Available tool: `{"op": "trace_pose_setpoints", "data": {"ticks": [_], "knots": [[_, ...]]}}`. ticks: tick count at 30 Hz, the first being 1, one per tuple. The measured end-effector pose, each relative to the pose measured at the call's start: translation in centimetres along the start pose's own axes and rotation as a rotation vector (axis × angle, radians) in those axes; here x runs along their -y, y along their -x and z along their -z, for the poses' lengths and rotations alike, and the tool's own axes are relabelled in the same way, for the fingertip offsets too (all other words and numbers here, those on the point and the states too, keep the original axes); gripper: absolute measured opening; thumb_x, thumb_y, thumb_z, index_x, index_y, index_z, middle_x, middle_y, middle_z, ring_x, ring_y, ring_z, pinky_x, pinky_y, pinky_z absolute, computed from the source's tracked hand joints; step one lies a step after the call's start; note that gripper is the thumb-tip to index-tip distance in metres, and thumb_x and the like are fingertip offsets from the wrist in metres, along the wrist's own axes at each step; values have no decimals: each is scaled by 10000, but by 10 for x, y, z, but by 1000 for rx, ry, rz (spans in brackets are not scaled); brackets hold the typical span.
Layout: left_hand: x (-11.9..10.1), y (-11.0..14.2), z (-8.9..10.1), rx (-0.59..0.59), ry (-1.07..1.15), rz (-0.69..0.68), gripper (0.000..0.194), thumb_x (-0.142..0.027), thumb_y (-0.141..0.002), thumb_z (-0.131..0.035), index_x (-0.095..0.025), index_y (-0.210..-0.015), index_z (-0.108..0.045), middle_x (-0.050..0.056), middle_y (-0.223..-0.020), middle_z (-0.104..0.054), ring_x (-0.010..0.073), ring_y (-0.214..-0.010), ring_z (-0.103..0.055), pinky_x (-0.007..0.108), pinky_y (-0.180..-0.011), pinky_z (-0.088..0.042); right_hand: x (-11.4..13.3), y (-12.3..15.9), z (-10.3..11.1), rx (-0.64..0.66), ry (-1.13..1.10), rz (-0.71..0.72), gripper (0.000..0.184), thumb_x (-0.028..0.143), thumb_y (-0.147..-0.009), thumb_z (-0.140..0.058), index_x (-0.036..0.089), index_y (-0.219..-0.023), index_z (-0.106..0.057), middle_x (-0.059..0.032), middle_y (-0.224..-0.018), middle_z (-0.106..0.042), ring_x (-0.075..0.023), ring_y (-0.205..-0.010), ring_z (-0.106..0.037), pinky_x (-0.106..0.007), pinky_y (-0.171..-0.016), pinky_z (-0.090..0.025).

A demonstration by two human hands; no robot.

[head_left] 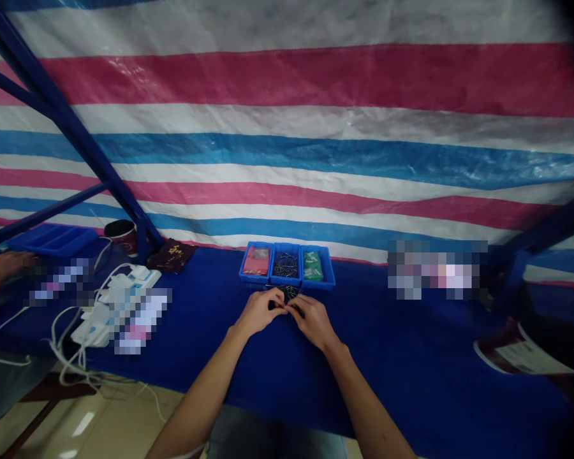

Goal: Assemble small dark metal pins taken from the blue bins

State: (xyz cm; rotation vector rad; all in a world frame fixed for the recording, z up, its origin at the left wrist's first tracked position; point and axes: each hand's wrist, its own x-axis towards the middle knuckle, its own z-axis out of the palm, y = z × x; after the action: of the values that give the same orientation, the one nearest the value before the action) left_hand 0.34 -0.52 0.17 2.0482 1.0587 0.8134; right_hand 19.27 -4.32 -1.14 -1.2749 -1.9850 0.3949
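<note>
My left hand [259, 312] and my right hand [313, 320] meet over the blue tabletop. Each is closed in a pinch, fingertips almost touching; whatever sits between them is too small to make out. Just beyond the fingers lies a small heap of dark, thin pieces that look like screws [291, 291], partly hidden by the hands. Behind it stand three joined blue bins. The left bin [243, 278] holds a pink-red packet [257, 261], the middle bin [286, 281] holds more dark screws [286, 263], and the right bin [330, 278] holds a green packet [312, 265].
To the left lie a white power strip [136, 284] with cables, a brown packet [172, 255] and a dark cup [122, 236]. Another person's hand [12, 262] is near a blue tray [55, 239] at far left. A paper bucket [523, 350] stands right. Striped sheeting [316, 146] hangs behind.
</note>
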Motion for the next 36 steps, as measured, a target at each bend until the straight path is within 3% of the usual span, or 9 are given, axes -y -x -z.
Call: {"op": "trace_pose_setpoints", "data": {"ticks": [5,9,18,27,36], "knots": [[1,0,1,-47,1,-34,180,-294,-841,-748,-196,-985,-700,10,-835,-737,144,-751,-665,234,-738,-477,1,-1,0,-72,-127,-60,209,311,-998,-534,221,-873,-676,-27,-798,-661,-179,-718,-630,-280,-673,-473],[2,-1,2,-35,-59,-63,144,-330,-894,-689,-202,-915,-750,23,-799,-732,158,-742,-624,262,-737,-468,2,-3,1,-102,-192,-88,210,303,-995,-528,222,-873,-679,-21,-794,-660,-174,-691,-622,-283,-670,-474],[-3,0,3,-65,-96,-112,183,-343,-928,-644,-204,-876,-753,47,-823,-720,189,-831,-596,296,-798,-458,-1,0,4,-59,-101,-39,191,324,-991,-534,241,-949,-701,-32,-822,-683,-191,-732,-656,-289,-680,-503],[-3,0,4,36,-120,-77,270,-341,-979,-550,-181,-884,-746,47,-799,-704,165,-749,-612,260,-730,-453,2,-1,2,-88,-114,0,213,274,-1008,-492,246,-990,-702,-45,-918,-699,-194,-814,-682,-303,-759,-532],[-3,-1,4,60,-143,-100,261,-281,-980,-540,-181,-837,-734,36,-809,-704,158,-748,-622,247,-718,-450,0,-1,0,-65,-72,34,200,222,-990,-517,258,-1004,-713,-38,-948,-716,-192,-837,-695,-298,-780,-538]]}}
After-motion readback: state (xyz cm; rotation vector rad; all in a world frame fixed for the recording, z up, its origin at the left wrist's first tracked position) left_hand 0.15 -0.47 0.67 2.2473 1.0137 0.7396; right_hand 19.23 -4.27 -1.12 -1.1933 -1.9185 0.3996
